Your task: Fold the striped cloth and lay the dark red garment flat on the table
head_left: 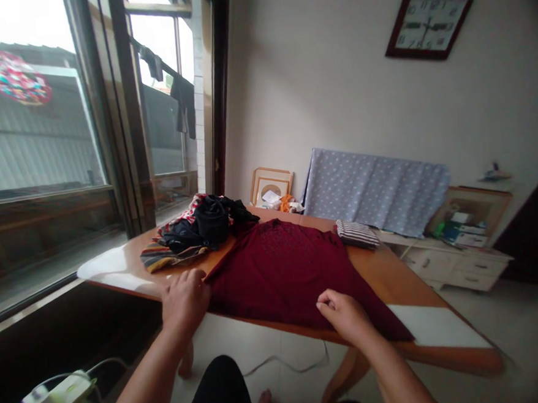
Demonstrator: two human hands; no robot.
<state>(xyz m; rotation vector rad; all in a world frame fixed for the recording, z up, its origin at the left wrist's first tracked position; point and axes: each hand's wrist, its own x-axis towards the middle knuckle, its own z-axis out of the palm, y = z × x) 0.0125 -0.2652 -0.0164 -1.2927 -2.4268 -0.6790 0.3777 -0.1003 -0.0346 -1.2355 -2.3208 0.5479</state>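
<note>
A maroon garment [278, 274], perhaps a shirt, lies spread over the table with its lower edge along the near side. Faint decoration shows on its upper part. My left hand [186, 299] is at the garment's left edge, its fingers closed on the cloth there. Over the lower right part of the cloth is my right hand [344, 313], fingers curled in, with no fabric visible in them. Behind my left hand sits a heap of dark and patterned clothes [206, 227]. A folded striped garment [356, 234] rests beyond the maroon cloth on the right.
The wooden table [401, 278] has a pale panel at its right end. A polka-dot cloth [374, 188] drapes over something by the wall, near a white cabinet [470, 273]. Windows stand at left. A power strip [56, 397] with cables sits low at left.
</note>
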